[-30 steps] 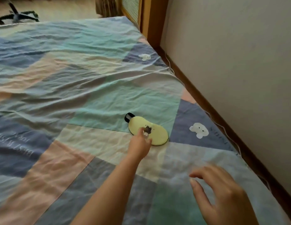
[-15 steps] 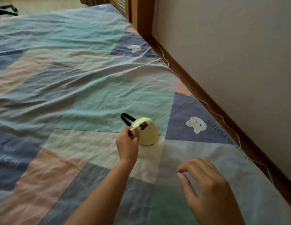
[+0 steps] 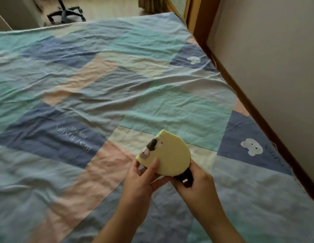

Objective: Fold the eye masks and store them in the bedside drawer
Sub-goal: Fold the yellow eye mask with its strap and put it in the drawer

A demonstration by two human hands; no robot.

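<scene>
A pale yellow eye mask (image 3: 168, 155) with a small dark cartoon patch is folded in half and held up above the bed. My left hand (image 3: 142, 181) pinches its lower left edge, thumb on the front. My right hand (image 3: 196, 186) grips the lower right side, where the black elastic strap (image 3: 186, 178) is bunched under the mask. No drawer is in view.
A wrinkled patchwork bedsheet (image 3: 100, 102) in blue, mint and peach covers the bed. A wall (image 3: 275, 58) and wooden skirting run along the right side. A black chair base (image 3: 65, 14) stands on the floor beyond the far edge.
The mask lay flat on the sheet; my left hand folded and lifted it toward me, and my right hand came in and took hold of the strap side.
</scene>
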